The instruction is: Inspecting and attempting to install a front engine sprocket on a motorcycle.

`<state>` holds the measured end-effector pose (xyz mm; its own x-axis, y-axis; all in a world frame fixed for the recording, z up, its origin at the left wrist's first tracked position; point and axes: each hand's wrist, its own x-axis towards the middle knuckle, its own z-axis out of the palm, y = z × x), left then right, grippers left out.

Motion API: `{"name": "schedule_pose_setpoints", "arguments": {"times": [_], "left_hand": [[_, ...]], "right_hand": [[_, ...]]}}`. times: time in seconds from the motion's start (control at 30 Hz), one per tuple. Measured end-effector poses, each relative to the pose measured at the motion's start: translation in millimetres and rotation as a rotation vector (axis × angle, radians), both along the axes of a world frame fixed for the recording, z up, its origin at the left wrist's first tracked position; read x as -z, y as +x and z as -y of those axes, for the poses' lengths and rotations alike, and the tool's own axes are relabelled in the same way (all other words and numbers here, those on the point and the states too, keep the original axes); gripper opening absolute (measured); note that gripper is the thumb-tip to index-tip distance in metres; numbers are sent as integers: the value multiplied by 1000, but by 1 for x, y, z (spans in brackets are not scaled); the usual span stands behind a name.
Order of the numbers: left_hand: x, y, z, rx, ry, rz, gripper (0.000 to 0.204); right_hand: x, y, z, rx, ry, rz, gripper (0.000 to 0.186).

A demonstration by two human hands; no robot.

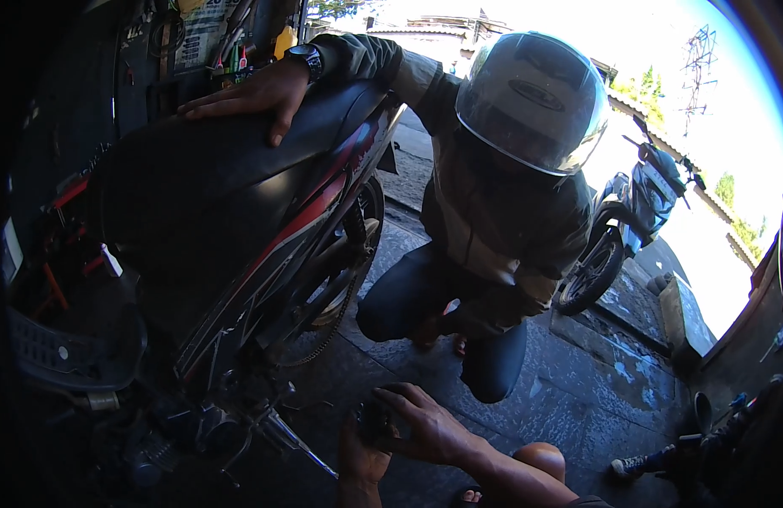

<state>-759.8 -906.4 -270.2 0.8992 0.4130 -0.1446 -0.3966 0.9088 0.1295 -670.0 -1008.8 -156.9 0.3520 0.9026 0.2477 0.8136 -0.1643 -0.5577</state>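
Low in the middle, a small dark round part [374, 421] sits between my two hands; its exact kind is too dim to make out. My left hand [362, 460] holds it from below and the left, fingers curled up around it. Over its top and right side bends my right hand [427, 426], with its fingers closed on the same part. Just left of my hands are the motorcycle's lower metal parts, with a shiny metal lever [300, 442] slanting down toward my left wrist. The motorcycle [264, 262] has a black seat and red-and-black side panels.
A person [510, 212] in a visored helmet crouches opposite, one hand [251, 97] resting on the seat. Another motorbike [633, 212] stands outside at the right. Tools and bottles [239, 59] line the dark wall at the left. A sneaker [633, 466] shows at lower right.
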Motion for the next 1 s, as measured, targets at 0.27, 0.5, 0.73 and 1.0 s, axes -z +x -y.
{"name": "schedule_pose_setpoints", "arguments": {"times": [0.27, 0.5, 0.73, 1.0], "left_hand": [[14, -1, 4, 51, 49, 11, 54], [9, -6, 5, 22, 66, 3, 43], [5, -13, -1, 21, 171, 135, 42], [9, -16, -1, 21, 115, 11, 43]], "right_hand": [[2, -4, 1, -25, 4, -56, 68], [0, -10, -7, -51, 30, -68, 67], [0, -15, -14, -79, 41, -42, 67], [0, -20, -15, -52, 48, -49, 70]]}}
